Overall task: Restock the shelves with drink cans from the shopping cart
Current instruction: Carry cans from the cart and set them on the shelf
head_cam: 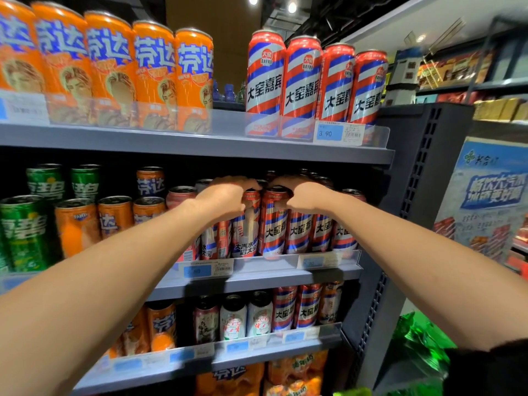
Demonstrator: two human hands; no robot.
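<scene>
On the middle shelf (257, 274), at the far left, stand green cans (24, 232), then orange Fanta cans (77, 224) beside them. Further right, the left hand (225, 200) reaches to the tops of the red, white and blue striped cans; its fingers curl down over the rim of one striped can (247, 224), gripping it from above. Just beside it, the right hand (304, 197) is cupped in the same way over the top of the next striped can (274, 224), which stands upright at the front edge. More striped cans (323, 230) stand in a row to the right. The two hands are near each other, almost touching. Blue price labels (198, 270) sit on the shelf edge below.
</scene>
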